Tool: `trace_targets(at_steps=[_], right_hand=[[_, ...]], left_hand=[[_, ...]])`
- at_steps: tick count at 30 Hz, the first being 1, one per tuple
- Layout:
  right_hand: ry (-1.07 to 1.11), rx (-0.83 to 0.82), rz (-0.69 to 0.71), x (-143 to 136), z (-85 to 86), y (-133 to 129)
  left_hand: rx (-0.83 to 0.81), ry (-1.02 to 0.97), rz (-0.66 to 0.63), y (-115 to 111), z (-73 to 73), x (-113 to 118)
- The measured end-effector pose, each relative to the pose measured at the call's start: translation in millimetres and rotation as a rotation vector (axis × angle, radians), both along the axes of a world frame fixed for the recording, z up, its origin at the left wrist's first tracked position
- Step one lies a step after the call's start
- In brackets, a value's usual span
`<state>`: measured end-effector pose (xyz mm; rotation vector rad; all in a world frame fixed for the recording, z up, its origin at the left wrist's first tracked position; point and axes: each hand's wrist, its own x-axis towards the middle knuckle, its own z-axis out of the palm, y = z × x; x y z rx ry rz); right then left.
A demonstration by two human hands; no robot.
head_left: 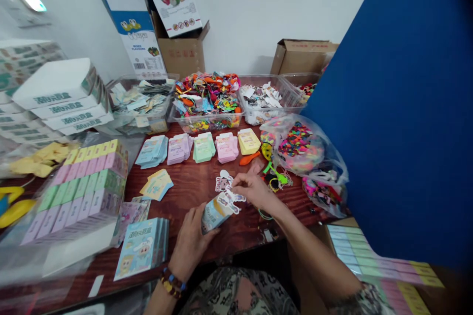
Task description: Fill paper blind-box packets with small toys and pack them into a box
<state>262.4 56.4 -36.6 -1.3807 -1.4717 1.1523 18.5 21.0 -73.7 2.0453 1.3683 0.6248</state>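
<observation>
My left hand (192, 236) is wrapped round a small light-blue printed box (213, 215), tilted, its upper end toward my right hand. My right hand (251, 188) pinches white-edged stickers (231, 201) at that end of the box; whether they are partly inside I cannot tell. Just beyond lies another sticker with lettering (223, 182) on the table. Left of my left hand stand several blue boxes (140, 246) side by side. Yellow and blue cards (157, 184) lie flat farther back. An orange balloon (250, 158) and a bright green toy (277, 173) are near my right hand.
Five-coloured card stacks, one pink (226, 147), line the middle. Clear tubs (207, 123) of small toys stand behind. A plastic bag (306, 147) of colourful pieces sits right, beside a blue panel (391, 108). Finished-looking coloured boxes (81, 187) and white cartons (62, 88) fill the left.
</observation>
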Motion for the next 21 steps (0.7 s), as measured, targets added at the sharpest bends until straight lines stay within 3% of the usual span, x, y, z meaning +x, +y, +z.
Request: trace_targets(at_steps=[13, 17, 21], right_hand=[[-0.412, 0.009, 0.112, -27, 11.4, -9], [-0.42, -0.019, 0.181, -28, 8.6, -7], [-0.209, -0.015, 0.19, -24, 4.6, -8]], left_hand=[[0.039, 0.036, -0.086, -2, -8.8, 1], [0.054, 0.048, -0.144, -3, -10.0, 0], [0.052, 0.048, -0.098, -1, -8.4, -3]])
